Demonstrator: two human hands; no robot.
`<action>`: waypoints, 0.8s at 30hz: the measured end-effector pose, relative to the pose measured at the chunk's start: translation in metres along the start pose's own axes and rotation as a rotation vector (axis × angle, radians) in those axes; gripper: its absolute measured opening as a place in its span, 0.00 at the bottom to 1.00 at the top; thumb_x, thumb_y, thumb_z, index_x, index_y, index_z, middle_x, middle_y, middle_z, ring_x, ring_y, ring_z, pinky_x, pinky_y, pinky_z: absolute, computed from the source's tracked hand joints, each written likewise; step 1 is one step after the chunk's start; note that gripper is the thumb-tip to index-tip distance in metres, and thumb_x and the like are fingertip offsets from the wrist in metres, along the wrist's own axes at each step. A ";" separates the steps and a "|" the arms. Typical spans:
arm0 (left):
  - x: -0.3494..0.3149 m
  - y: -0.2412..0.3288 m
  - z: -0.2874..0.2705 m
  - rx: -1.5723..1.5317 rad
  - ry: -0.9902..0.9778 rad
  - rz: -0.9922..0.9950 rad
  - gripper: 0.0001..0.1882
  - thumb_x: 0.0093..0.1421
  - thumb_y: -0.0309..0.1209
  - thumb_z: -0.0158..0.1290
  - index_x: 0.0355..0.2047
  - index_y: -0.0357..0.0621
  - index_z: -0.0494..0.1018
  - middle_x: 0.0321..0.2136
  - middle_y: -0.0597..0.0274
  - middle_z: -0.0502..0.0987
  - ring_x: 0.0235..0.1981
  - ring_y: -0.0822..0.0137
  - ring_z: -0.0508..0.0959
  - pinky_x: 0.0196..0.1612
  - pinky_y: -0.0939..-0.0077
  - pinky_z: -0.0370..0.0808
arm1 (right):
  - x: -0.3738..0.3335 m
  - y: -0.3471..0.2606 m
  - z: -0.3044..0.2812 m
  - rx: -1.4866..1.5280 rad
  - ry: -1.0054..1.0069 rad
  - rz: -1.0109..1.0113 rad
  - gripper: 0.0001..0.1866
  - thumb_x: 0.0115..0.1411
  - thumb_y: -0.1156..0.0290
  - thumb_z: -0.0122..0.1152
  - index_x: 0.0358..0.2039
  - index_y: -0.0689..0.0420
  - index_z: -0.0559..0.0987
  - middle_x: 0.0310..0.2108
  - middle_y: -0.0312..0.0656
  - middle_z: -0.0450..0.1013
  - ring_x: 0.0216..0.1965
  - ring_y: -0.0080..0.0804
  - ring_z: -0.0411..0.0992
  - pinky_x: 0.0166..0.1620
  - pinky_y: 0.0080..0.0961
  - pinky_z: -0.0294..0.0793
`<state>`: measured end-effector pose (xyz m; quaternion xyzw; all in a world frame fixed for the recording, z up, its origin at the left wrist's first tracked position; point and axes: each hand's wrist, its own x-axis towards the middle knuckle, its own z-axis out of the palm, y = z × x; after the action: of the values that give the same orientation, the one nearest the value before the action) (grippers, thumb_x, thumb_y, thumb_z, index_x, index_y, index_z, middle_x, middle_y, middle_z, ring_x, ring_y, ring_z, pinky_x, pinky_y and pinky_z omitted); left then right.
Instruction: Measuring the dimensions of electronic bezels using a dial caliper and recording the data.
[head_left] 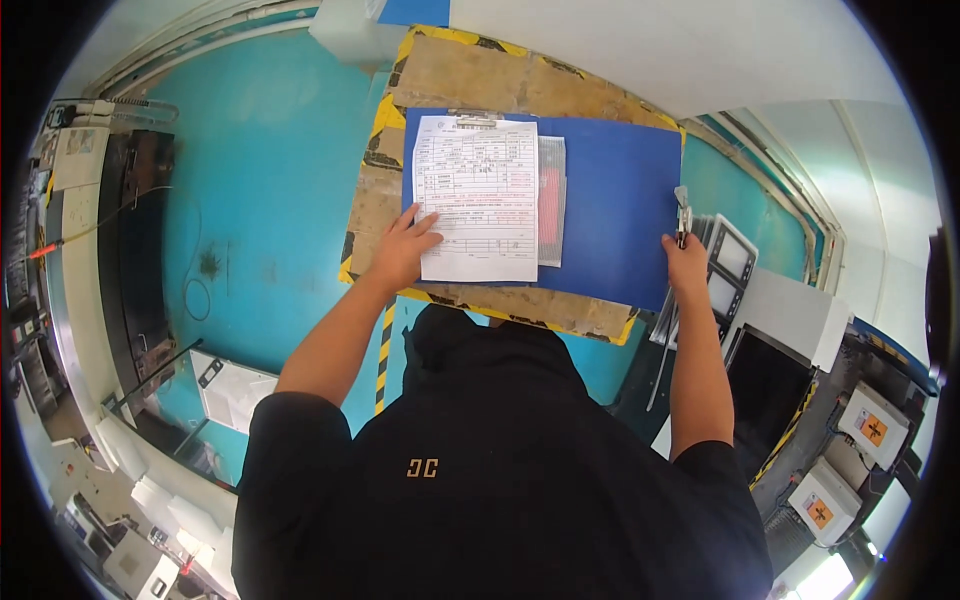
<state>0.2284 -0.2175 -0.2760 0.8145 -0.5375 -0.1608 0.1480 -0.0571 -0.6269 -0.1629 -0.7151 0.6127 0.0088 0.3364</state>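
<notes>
Paper (475,262), a white printed form, lay on the left half of the open blue folder (620,200) in the head view, its upper edge at the metal top clip (476,122). A clear sleeve (552,195) with reddish lines showed from under its right side. The folder rested on a brown table (465,75) edged with striped tape (575,325).

Steadying the form well seemed to call for light, flat pressure from the fingers, enough to stop it sliding without creasing its free lower part. The folder's right side was probably best held by its very edge, level with the left, so that the cover would not pull askew. The metal side clip (683,205) likely needed care, as a pinch there could catch a fingertip.

The left hand (403,255) was open, its fingers apart and laid on the form's lower left margin. The right hand (686,265) was closed at the folder's right edge, just below the side clip; whether it clamped the clip, the cover or both, one could not tell.
</notes>
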 end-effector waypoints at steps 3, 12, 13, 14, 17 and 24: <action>-0.014 0.024 -0.001 -0.017 -0.050 -0.140 0.24 0.49 0.24 0.59 0.48 0.57 0.77 0.63 0.65 0.67 0.66 0.52 0.61 0.63 0.51 0.62 | 0.006 0.017 0.006 -0.044 0.081 -0.150 0.18 0.59 0.60 0.64 0.27 0.62 0.72 0.19 0.40 0.68 0.22 0.31 0.70 0.27 0.32 0.67; -0.017 0.050 -0.012 0.103 -0.142 -0.129 0.34 0.51 0.27 0.58 0.61 0.54 0.67 0.59 0.59 0.67 0.57 0.54 0.66 0.58 0.56 0.65 | -0.006 0.015 0.005 0.009 0.066 -0.151 0.17 0.60 0.61 0.64 0.26 0.61 0.71 0.19 0.39 0.67 0.19 0.29 0.67 0.25 0.33 0.66; -0.012 0.053 -0.013 0.106 -0.143 -0.135 0.34 0.51 0.27 0.58 0.61 0.54 0.67 0.59 0.59 0.67 0.57 0.54 0.66 0.58 0.56 0.65 | -0.011 0.010 0.005 0.044 0.038 -0.113 0.18 0.60 0.61 0.64 0.25 0.61 0.70 0.18 0.39 0.67 0.19 0.29 0.66 0.24 0.33 0.66; -0.006 0.055 -0.013 0.152 -0.204 -0.187 0.35 0.52 0.28 0.57 0.63 0.52 0.65 0.56 0.57 0.68 0.56 0.54 0.67 0.57 0.56 0.65 | -0.014 0.006 0.005 0.078 0.011 -0.074 0.18 0.60 0.61 0.65 0.25 0.61 0.70 0.18 0.39 0.67 0.18 0.28 0.66 0.23 0.33 0.65; 0.012 0.063 -0.015 0.189 -0.283 -0.263 0.37 0.53 0.28 0.55 0.65 0.49 0.61 0.52 0.53 0.69 0.54 0.53 0.68 0.57 0.57 0.65 | -0.010 0.018 0.005 0.018 0.055 -0.124 0.19 0.60 0.61 0.65 0.25 0.60 0.69 0.17 0.38 0.67 0.17 0.28 0.66 0.22 0.33 0.65; 0.013 0.061 -0.014 0.180 -0.301 -0.304 0.40 0.53 0.30 0.55 0.68 0.48 0.58 0.50 0.52 0.69 0.54 0.52 0.67 0.57 0.57 0.65 | -0.014 0.015 0.007 0.020 0.052 -0.123 0.19 0.60 0.60 0.65 0.25 0.61 0.69 0.18 0.40 0.67 0.19 0.30 0.66 0.26 0.34 0.66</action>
<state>0.1892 -0.2518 -0.2393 0.8628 -0.4369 -0.2522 -0.0332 -0.0707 -0.6111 -0.1694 -0.7480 0.5762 -0.0367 0.3275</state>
